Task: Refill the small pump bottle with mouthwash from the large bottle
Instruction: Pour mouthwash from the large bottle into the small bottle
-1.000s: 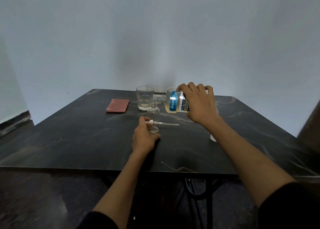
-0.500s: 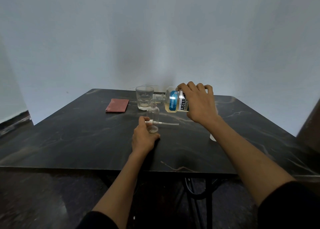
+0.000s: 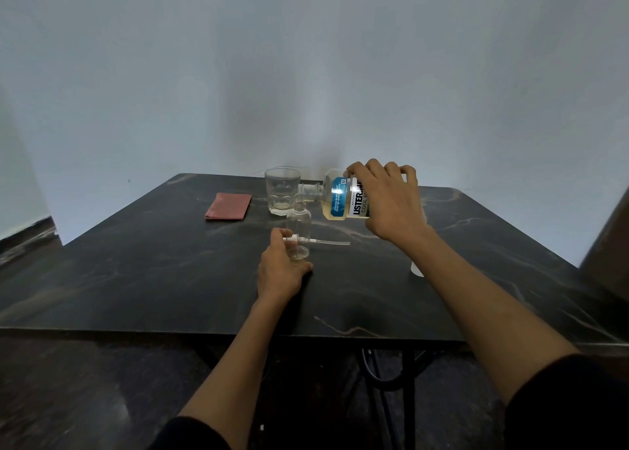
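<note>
Right hand (image 3: pixel 388 201) grips the large bottle (image 3: pixel 340 199), tipped on its side with its open neck just above the mouth of the small bottle (image 3: pixel 299 228); pale yellow liquid lies along the large bottle's lower side. Left hand (image 3: pixel 280 269) holds the small bottle upright near the table's (image 3: pixel 136 262) centre and pinches the pump head (image 3: pixel 292 240), its tube (image 3: pixel 332 243) pointing right. Behind stand a glass (image 3: pixel 281 191) and, to its left, a red cloth (image 3: pixel 228 206).
</note>
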